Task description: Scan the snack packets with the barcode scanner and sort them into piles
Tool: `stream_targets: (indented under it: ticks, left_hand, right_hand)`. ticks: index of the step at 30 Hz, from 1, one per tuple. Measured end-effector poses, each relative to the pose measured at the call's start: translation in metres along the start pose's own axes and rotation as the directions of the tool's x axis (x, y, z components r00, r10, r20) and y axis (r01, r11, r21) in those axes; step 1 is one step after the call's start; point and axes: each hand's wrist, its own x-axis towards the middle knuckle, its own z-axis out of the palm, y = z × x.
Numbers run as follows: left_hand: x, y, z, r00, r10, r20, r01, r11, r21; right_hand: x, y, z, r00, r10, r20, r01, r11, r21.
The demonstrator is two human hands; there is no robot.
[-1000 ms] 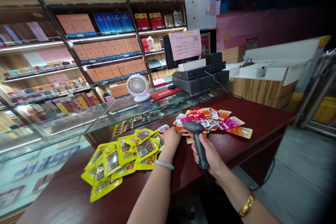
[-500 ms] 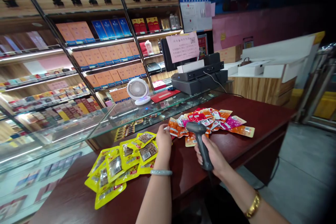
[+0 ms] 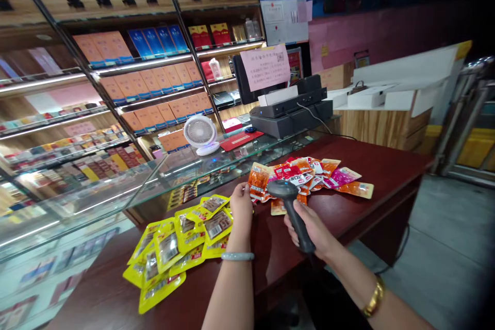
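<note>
My right hand [image 3: 311,229] is wrapped round the handle of a dark grey barcode scanner [image 3: 297,216], whose head points left over the packets. My left hand [image 3: 242,203] is closed, its fingertips at the edge of an orange snack packet [image 3: 259,180] that stands tilted up in front of the scanner head. Behind the scanner lies a loose pile of red, orange and pink snack packets [image 3: 296,172]. Left of my left forearm, several yellow snack packets [image 3: 185,232] overlap in a spread heap. Part of the orange packet's lower end is hidden by the pile and scanner.
The packets lie on a dark red wooden table [image 3: 386,165]. A glass display counter [image 3: 162,175] borders it, carrying a white fan [image 3: 200,131], a red mat [image 3: 242,141] and a monitor [image 3: 242,80] by black till equipment [image 3: 290,108]. Stocked shelves [image 3: 147,82] stand behind.
The orange packet by my left fingers has tipped up and shows more of its face. The scanner head has shifted slightly left towards it. The camera view has moved a little.
</note>
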Motion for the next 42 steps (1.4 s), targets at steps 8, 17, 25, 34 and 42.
stream_targets:
  ticks: [8, 17, 25, 34, 42]
  left_hand:
    - [-0.002, 0.002, 0.005, 0.995, -0.057, 0.082, 0.068, 0.988, -0.141]
    - [-0.01, 0.01, 0.006, 0.97, -0.073, 0.231, 0.061, 0.996, 0.059]
    - [-0.006, 0.012, -0.002, 0.981, -0.083, 0.175, 0.052, 0.983, 0.177]
    - [-0.004, 0.021, -0.03, 0.921, 0.293, -0.256, -0.023, 0.698, 0.716]
    - [-0.028, 0.022, 0.007, 0.93, 0.265, 0.254, -0.355, 0.475, 0.805]
  right_hand:
    - [0.001, 0.0, 0.001, 1.0, -0.016, -0.016, 0.016, 1.0, 0.016]
    - [0.004, 0.001, 0.002, 0.983, -0.161, -0.088, 0.164, 0.986, 0.025]
    - [0.006, 0.002, -0.001, 0.985, -0.162, -0.062, 0.164, 0.986, 0.036]
    - [0.004, 0.001, -0.001, 0.988, -0.149, -0.047, 0.152, 0.986, 0.072]
    - [0.005, 0.001, -0.002, 0.991, -0.13, -0.037, 0.132, 0.989, 0.069]
